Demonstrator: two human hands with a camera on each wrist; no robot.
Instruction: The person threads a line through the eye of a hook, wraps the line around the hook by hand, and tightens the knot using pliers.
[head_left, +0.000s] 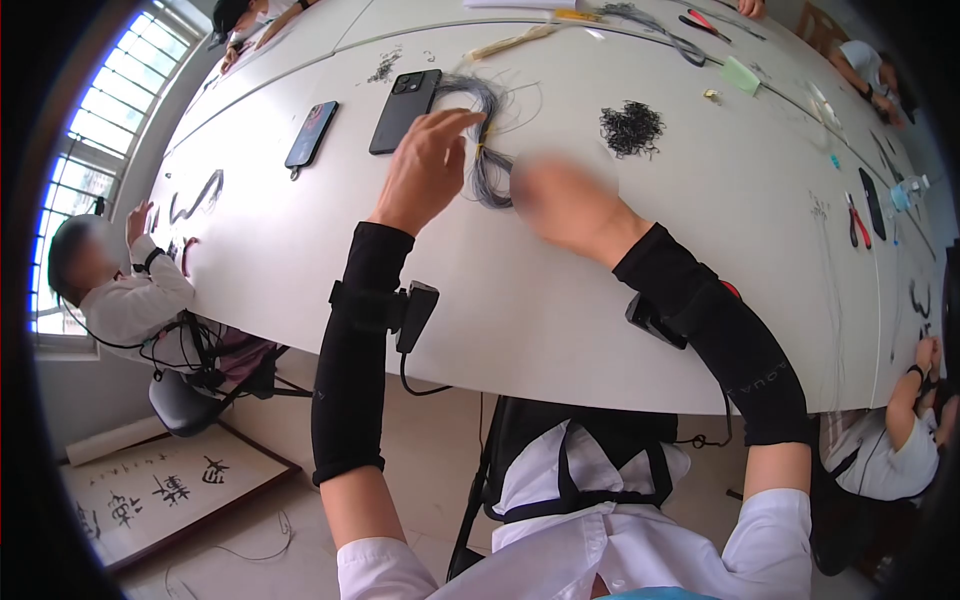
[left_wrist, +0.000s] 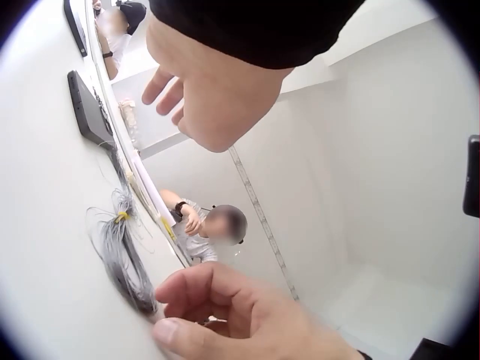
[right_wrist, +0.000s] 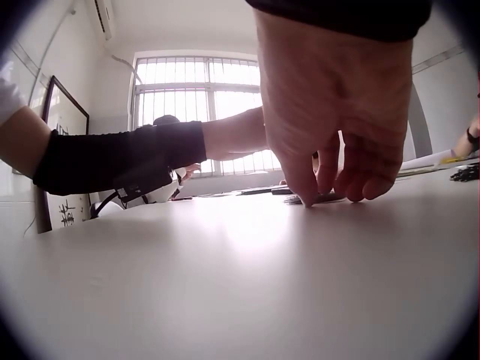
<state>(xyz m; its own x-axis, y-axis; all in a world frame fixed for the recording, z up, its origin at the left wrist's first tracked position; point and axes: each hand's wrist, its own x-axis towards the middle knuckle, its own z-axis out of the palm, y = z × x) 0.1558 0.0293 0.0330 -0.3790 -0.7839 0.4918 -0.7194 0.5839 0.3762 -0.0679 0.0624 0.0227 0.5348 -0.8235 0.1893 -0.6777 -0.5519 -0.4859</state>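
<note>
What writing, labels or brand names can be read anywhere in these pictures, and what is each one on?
"AQUA": grey letters running down the black sleeve on the person's right forearm; more letters may follow, too small to tell.
Brush-written characters: on the framed calligraphy sheet on the floor, too distorted to read surely.
Dark phone and second phone on the white table: no readable marking.
The wrist views show no text.

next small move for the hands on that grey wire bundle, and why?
Probably bring the left hand down onto the upper loop of the wire bundle. Its fingers are spread above the loop without gripping, while the right hand has fingertips down at the bundle's lower end on the table, so only that end looks steadied.
</note>
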